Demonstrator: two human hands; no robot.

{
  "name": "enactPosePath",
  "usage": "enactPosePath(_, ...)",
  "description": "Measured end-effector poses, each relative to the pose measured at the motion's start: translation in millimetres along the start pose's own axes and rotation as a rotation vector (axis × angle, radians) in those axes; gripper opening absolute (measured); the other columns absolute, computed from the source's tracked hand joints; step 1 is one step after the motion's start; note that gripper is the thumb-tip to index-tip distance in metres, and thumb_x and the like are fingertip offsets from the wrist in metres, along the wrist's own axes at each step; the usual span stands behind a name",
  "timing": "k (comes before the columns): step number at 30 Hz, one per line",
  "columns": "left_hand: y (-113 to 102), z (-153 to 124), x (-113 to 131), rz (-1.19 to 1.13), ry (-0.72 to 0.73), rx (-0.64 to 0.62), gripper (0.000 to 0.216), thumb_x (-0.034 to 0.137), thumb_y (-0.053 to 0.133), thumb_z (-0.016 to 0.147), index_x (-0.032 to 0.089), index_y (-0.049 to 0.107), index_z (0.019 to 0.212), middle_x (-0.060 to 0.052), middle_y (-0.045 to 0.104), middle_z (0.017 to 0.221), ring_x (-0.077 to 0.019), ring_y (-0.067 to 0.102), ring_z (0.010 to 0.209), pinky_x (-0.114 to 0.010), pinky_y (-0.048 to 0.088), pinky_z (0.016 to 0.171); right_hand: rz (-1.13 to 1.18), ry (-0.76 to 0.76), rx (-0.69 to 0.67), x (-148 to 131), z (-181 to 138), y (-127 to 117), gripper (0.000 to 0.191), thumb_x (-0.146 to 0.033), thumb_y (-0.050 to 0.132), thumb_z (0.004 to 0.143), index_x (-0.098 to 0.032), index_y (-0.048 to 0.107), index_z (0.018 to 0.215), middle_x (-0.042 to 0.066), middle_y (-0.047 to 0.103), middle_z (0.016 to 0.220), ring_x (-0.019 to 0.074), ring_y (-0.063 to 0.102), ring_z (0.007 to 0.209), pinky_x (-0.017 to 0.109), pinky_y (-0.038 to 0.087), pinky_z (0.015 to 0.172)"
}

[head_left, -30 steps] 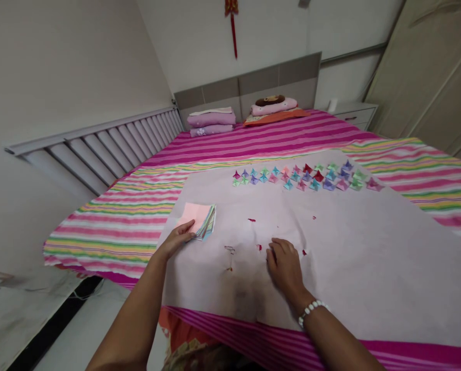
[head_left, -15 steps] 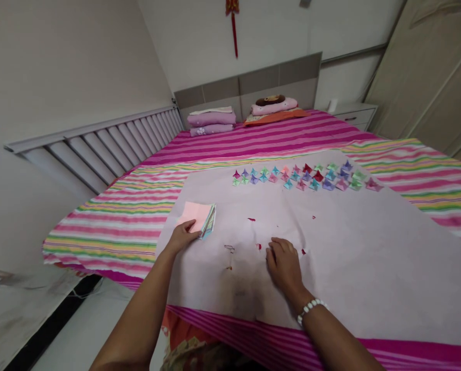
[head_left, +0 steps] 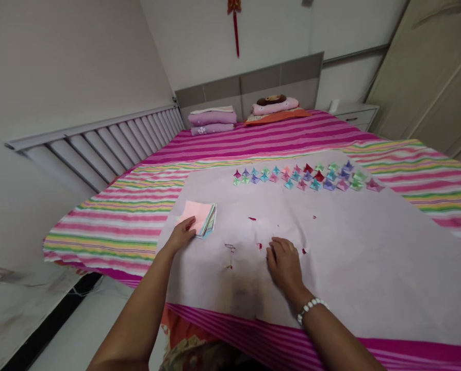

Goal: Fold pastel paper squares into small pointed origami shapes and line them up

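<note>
My left hand point(head_left: 181, 234) lies on the near edge of a stack of square coloured papers point(head_left: 200, 208), pale pink on top, its thumb and fingers apart. Green, blue and white sheet edges fan out on the stack's right side. On a large pale sheet point(head_left: 354, 247), my right hand point(head_left: 283, 258) rests palm down, fingers loosely bent with a little space between them; nothing shows in it. Near it lie small red scraps point(head_left: 259, 246) and a thin bent piece point(head_left: 229, 247) that I cannot make out.
Rows of small folded paper shapes point(head_left: 318, 176) in several colours stand along the far part of the sheet. Under it is a striped bedspread point(head_left: 110, 214). Folded bedding point(head_left: 212, 121) sits by the headboard, and a white rail point(head_left: 110, 134) runs along the left.
My left hand has shifted slightly, with the thumb drawn back from the stack's corner. My right hand stays in place.
</note>
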State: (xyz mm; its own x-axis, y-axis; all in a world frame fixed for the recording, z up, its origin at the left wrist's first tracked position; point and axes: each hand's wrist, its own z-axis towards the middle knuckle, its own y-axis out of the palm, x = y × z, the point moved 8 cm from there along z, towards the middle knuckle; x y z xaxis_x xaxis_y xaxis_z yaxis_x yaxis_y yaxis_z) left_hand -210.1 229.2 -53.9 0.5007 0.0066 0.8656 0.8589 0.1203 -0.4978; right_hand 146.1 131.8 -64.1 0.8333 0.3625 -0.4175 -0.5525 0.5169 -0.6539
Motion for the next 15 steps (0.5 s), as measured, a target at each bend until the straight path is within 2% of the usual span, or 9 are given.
enactPosePath(7,-2,-1,7,0.109,0.052,0.062,0.045,0.023,0.062,0.063,0.014,0.063,0.107,-0.013,0.066,0.119,-0.0257,0.061,0.111,-0.041,0.044,0.101,-0.006,0.005,0.004,0,0,0,0.017,-0.018,0.048,0.086,-0.012,0.063,0.093,0.016,0.066,0.101,0.0283,0.055,0.098,0.042,0.045,0.084)
enactPosePath(15,-1,-10,21,0.353,0.102,0.093,0.017,0.014,0.051,0.068,0.020,0.059,0.082,-0.007,0.071,0.096,-0.0224,0.065,0.090,-0.034,0.048,0.081,0.009,0.014,-0.009,0,0,0,0.017,-0.017,0.048,0.086,-0.014,0.063,0.092,0.016,0.066,0.101,0.0283,0.055,0.098,0.043,0.045,0.084)
